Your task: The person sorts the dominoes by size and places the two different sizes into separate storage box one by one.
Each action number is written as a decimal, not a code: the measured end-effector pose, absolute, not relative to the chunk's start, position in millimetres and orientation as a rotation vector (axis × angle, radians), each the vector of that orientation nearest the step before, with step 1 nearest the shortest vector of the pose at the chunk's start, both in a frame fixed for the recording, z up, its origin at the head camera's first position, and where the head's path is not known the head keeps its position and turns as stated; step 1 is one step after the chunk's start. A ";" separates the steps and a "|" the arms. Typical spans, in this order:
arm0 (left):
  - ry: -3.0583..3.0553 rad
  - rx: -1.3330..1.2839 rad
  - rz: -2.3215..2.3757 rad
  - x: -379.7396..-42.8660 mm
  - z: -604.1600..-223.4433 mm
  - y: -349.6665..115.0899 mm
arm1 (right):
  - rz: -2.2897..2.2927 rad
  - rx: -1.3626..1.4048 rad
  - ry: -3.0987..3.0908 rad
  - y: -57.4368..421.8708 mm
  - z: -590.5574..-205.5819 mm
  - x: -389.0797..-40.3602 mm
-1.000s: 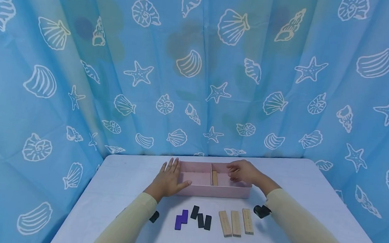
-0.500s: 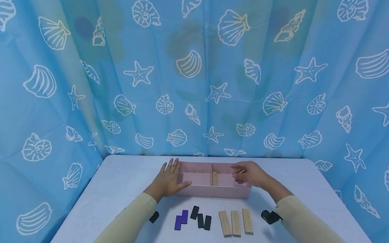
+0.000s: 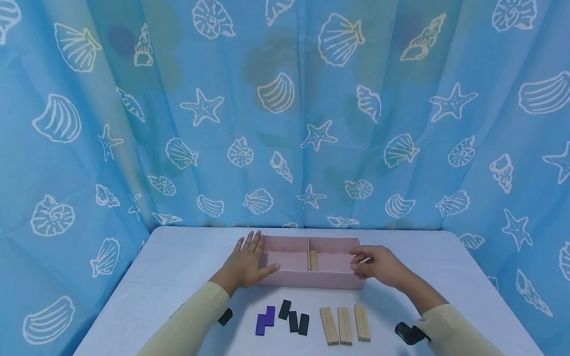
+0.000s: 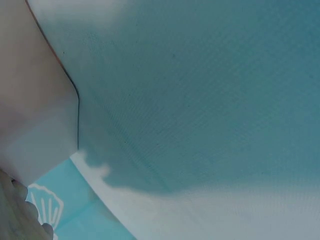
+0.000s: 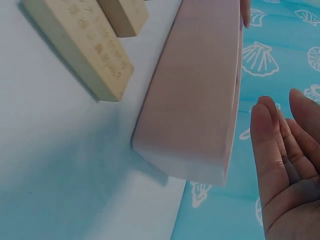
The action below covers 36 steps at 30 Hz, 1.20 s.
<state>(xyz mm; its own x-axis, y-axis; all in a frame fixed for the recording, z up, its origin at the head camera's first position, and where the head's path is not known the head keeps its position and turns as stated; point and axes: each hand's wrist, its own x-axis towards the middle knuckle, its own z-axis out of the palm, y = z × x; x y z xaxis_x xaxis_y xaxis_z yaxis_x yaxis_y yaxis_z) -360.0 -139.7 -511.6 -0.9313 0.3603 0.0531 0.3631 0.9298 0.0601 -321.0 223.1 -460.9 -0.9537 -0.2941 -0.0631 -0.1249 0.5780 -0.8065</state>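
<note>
A pink box (image 3: pixel 307 279) with a divider stands at the far side of the table. My left hand (image 3: pixel 243 263) lies over its left end, fingers spread and thumb across the front rim. At the right end hovers my right hand (image 3: pixel 378 266), its fingers loosely bent with nothing between them; the right wrist view shows the hand (image 5: pixel 290 175) apart from the box wall (image 5: pixel 190 95). One wooden block (image 3: pixel 314 260) is inside the right compartment, beside the divider. In the left wrist view only part of the left hand (image 4: pixel 20 212) shows beside the box (image 4: pixel 37 115).
In front of the box lie three wooden blocks (image 3: pixel 346 325), three black blocks (image 3: pixel 293 321) and two purple blocks (image 3: pixel 261 324) on a white table (image 3: pixel 159 279). A blue curtain (image 3: pixel 288 134) with shell prints hangs behind and along the sides.
My right hand has drawn back to the right, from over the right compartment to the box's right end. The left hand stays in place. The blocks have not moved.
</note>
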 end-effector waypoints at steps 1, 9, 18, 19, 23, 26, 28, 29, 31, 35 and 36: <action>-3.046 -0.570 -0.108 -359.8 -511.6 -139.7 | -1.325 -0.347 2.615 224.3 -461.5 -319.0; -3.039 -0.573 -0.171 -362.4 -515.3 -138.9 | -1.371 -0.255 2.594 233.6 -466.1 -303.1; -3.028 -0.575 -0.181 -361.4 -514.6 -138.5 | -1.399 -0.161 2.589 242.7 -482.5 -286.2; -3.032 -0.575 -0.179 -361.0 -514.1 -138.6 | -1.402 -0.146 2.587 243.3 -484.6 -284.2; -3.043 -0.570 -0.166 -359.2 -512.2 -138.6 | -1.417 -0.081 2.564 244.0 -492.5 -275.9; -3.047 -0.563 -0.159 -358.6 -511.8 -138.3 | -1.442 -0.042 2.535 243.7 -499.0 -269.9; -3.054 -0.559 -0.155 -358.3 -511.7 -138.0 | -1.459 -0.026 2.517 243.7 -504.0 -266.9; -3.053 -0.560 -0.161 -358.2 -511.4 -137.9 | -1.468 -0.019 2.508 243.7 -506.4 -265.6; -3.058 -0.558 -0.162 -357.8 -510.8 -137.4 | -1.482 -0.004 2.490 243.9 -510.9 -263.3; -3.060 -0.551 -0.153 -356.7 -509.7 -136.7 | -1.492 0.031 2.475 245.2 -517.3 -259.0; -3.064 -0.546 -0.147 -356.4 -509.6 -136.5 | -1.487 0.042 2.478 245.6 -518.2 -257.7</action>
